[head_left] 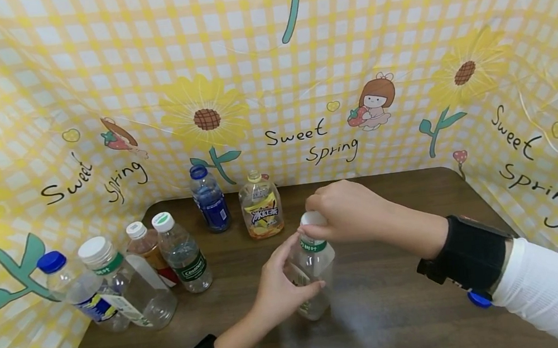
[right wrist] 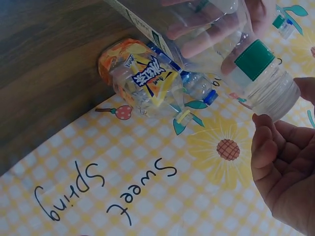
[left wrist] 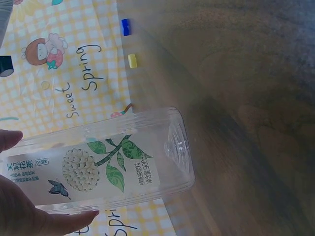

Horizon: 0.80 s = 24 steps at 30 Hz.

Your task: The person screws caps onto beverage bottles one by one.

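Note:
A clear plastic tea bottle (head_left: 311,280) stands roughly upright in front of me, with a green band round its neck. The left wrist view shows its label (left wrist: 81,169), printed with a white flower ball, green leaves and a butterfly. My left hand (head_left: 282,288) grips the bottle's side, thumb at the front and fingers behind. From above, my right hand (head_left: 345,212) pinches the white cap (head_left: 312,219) between thumb and curled fingers. In the right wrist view the fingertips (right wrist: 264,120) sit right at the rim of the cap.
Left are several capped bottles: a blue-capped bottle (head_left: 70,284), a large white-capped one (head_left: 141,288), a brownish one (head_left: 150,251) and a green-labelled one (head_left: 186,261). Behind stand a blue bottle (head_left: 211,203) and an iced tea bottle (head_left: 262,206). A blue cap (head_left: 480,299) lies beside the right sleeve.

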Tool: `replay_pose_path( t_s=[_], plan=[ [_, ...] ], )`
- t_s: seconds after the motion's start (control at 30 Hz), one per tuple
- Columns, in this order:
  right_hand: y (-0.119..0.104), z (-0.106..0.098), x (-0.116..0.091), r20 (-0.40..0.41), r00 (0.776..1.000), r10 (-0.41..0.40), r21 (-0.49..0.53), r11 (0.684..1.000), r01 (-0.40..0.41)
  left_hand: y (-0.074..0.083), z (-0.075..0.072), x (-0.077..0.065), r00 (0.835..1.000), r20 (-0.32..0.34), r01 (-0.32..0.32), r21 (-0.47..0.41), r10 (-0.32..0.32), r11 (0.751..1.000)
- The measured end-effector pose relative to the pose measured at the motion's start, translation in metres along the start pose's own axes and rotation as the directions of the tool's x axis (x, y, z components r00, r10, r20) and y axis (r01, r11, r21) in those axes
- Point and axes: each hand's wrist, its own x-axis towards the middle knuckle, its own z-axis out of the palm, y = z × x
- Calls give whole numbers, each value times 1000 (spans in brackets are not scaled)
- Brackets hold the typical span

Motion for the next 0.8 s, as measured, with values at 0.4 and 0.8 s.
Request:
replay_pose_path(
  t_s=[0.4,0.8],
  plan=[
    [23,14,-30,-127,981,145,141,982,-127,0,-7,-3,997,-53,57,14,-56,998],
    [47,59,-77,-119,935,333,226,926,-301,-6,-13,-6,992,-68,103,5,-102,995]
  ],
)
